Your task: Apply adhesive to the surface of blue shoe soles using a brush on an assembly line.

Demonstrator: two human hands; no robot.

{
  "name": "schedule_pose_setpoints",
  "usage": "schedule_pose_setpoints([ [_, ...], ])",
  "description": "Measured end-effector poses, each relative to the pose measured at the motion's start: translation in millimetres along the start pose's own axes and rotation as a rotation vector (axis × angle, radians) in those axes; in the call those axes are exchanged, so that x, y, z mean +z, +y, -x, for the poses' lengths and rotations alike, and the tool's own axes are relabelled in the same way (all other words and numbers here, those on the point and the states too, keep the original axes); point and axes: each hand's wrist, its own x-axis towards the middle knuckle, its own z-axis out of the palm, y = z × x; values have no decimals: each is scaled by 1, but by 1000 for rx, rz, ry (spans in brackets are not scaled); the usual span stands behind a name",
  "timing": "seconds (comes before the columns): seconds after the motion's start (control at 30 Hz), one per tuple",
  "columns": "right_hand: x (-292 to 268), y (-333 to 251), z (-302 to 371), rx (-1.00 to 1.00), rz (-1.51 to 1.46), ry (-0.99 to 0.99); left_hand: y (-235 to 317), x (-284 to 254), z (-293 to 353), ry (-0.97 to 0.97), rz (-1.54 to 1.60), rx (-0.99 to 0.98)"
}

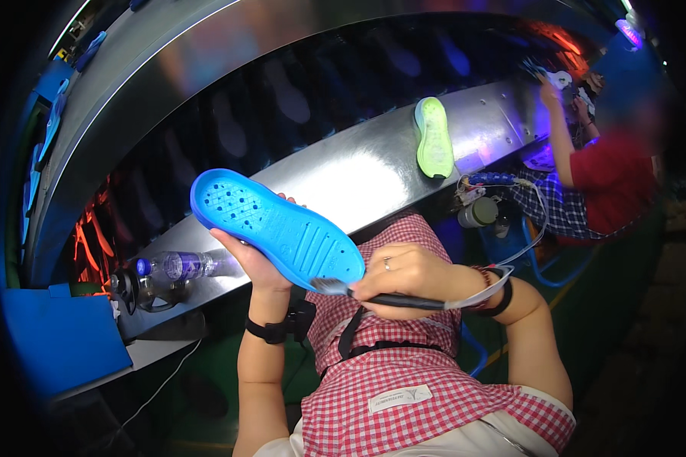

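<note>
A blue shoe sole (282, 227) lies tilted across my left hand (255, 259), its hollow inner face turned up with holes and ribs showing. The fingers of that hand wrap round the sole's edges, thumb on the near side. My right hand (415, 280) is closed round the black handle of a brush (404, 301). The brush's pale bristles touch the lower right end of the sole, along its near edge. A thin clear tube runs from the handle's rear end past my right wrist.
A yellow-green sole (434, 139) rests on the metal ledge (343, 179). Behind it, more soles stand in a dark, curved machine. Plastic bottles (183, 265) lie at the ledge's left end, near a blue box (61, 339). At right sits a co-worker in red (613, 183), near a jar (480, 213).
</note>
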Motion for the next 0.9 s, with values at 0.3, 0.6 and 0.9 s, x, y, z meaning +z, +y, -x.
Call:
schedule_pose_setpoints([
  [0.3,-11,4,-35,106,-275,49,-9,37,0,-126,104,6],
  [0.6,-28,1,-23,225,-431,-56,18,44,-3,-23,36,188],
  [0.9,-31,7,-8,359,-531,-123,27,49,-2,5,-25,213],
])
